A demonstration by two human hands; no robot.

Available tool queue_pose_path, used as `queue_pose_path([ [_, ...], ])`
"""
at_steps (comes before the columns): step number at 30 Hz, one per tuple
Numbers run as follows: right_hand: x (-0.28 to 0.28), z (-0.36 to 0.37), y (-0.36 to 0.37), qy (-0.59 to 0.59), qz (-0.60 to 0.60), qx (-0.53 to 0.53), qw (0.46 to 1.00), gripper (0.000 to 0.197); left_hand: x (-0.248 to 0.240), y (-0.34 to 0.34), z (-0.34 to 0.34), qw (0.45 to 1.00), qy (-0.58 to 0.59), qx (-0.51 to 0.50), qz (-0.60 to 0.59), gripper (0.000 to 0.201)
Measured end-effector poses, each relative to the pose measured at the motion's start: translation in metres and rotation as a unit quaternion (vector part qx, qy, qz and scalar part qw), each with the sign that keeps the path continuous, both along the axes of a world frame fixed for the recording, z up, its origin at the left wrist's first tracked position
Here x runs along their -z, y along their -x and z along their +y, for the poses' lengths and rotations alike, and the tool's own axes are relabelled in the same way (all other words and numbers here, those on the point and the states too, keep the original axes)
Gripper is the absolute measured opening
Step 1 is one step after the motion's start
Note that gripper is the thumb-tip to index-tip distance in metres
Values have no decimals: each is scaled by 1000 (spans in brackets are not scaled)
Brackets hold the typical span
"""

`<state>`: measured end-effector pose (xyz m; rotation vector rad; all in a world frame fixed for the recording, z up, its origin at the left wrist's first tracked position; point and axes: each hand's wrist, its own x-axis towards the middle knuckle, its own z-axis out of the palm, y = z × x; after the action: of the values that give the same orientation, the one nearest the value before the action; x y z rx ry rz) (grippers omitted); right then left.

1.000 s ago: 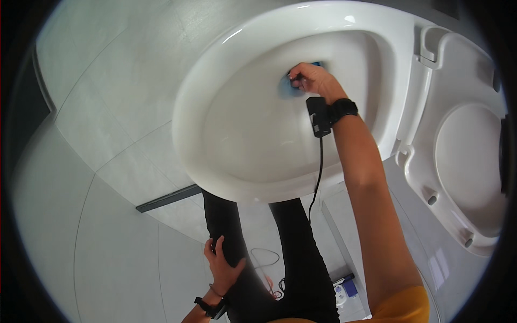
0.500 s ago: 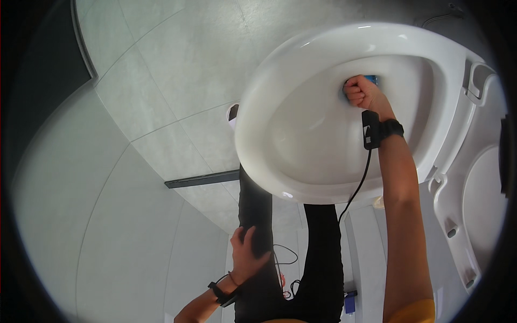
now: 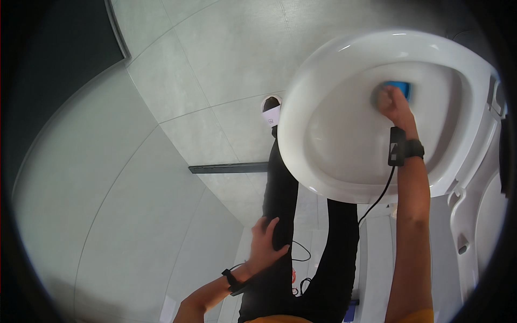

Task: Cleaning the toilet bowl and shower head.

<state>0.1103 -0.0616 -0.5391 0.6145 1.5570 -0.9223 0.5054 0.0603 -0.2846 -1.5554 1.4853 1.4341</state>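
My right hand (image 3: 395, 106) is closed, somewhat blurred, inside a glossy white oval basin (image 3: 296, 116). It grips a blue sponge-like pad (image 3: 401, 89) against the basin's far inner wall; part of the pad is hidden behind the fingers. On that wrist sits a black band with a small black box (image 3: 397, 146), from which a black cable (image 3: 377, 202) runs down toward my legs. My left hand (image 3: 266, 245) rests on my left thigh, fingers spread, holding nothing. A black band is around the left wrist as well.
White slotted fittings (image 3: 463, 245) with a rounded panel stand along the right, close to the basin. My left foot in a pale slipper (image 3: 272, 113) is beside the basin's left rim. A dark strip (image 3: 229, 168) crosses the tiled floor. A looped cable lies between my legs.
The whole view has shifted, so the basin sits further right and more of my left foot shows. My right hand still grips the blue pad, more of which is visible.
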Motion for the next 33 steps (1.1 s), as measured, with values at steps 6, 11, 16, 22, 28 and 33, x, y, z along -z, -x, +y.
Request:
queue_pose_path([
  [6, 76, 25, 70, -19, -103, -394, 913, 17, 2, 7, 1, 1000, -2, 1, 6, 83],
  [11, 69, -1, 60, -35, -36, -808, 587, 22, -3, 3, 0, 1000, 1, 2, -6, 83],
  [16, 38, 0, 35, -85, -33, -575, 813, 23, -2, -3, 0, 1000, -3, -5, 0, 83],
  [22, 30, 4, 42, -60, -20, -532, 844, 20, -3, -2, -4, 999, -5, -40, 14, 81],
  [28, 66, 38, 59, 169, 86, -521, 832, 23, 4, 8, -1, 1000, 2, -4, 19, 82],
  [33, 41, 19, 28, 52, -235, 17, 970, 15, -3, -1, -2, 999, 27, -20, 11, 85],
])
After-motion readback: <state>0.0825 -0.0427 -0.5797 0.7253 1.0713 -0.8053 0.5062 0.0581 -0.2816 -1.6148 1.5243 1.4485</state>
